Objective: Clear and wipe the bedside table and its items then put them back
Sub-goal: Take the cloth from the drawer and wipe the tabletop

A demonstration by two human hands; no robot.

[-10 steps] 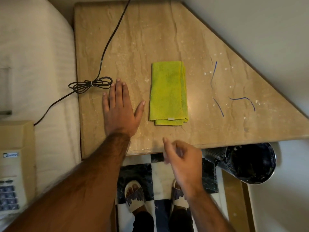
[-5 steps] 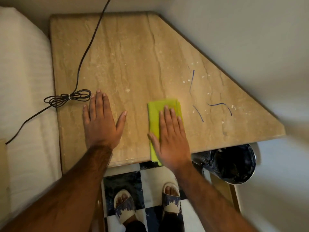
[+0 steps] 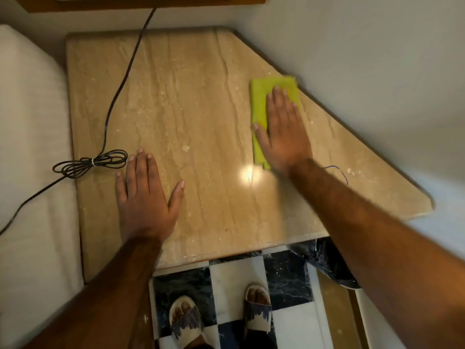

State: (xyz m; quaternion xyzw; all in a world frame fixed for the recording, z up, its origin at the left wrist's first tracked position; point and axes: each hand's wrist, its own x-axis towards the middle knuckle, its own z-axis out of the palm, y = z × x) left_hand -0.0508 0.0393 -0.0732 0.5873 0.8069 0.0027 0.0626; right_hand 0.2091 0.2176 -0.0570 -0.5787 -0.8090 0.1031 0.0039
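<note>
The beige marble bedside table point(image 3: 201, 117) fills the middle of the view. A folded lime-green cloth point(image 3: 260, 104) lies near its far right slanted edge, close to the wall. My right hand point(image 3: 284, 132) presses flat on the cloth, fingers together, covering most of it. My left hand point(image 3: 144, 195) rests flat on the bare tabletop near the front left, fingers slightly spread, holding nothing. A thin blue thread point(image 3: 339, 171) shows on the table just right of my right forearm.
A black cable point(image 3: 120, 79) runs across the table's left side to a tied coil point(image 3: 90, 163) at the left edge. A white bed point(image 3: 30, 147) borders the left. A dark metal bin point(image 3: 324, 260) sits below the table's right front. Wall point(image 3: 364, 59) at right.
My right hand went from hovering at the front edge to landing on the cloth, then slid it far and right toward the wall. My left hand stayed flat on the table.
</note>
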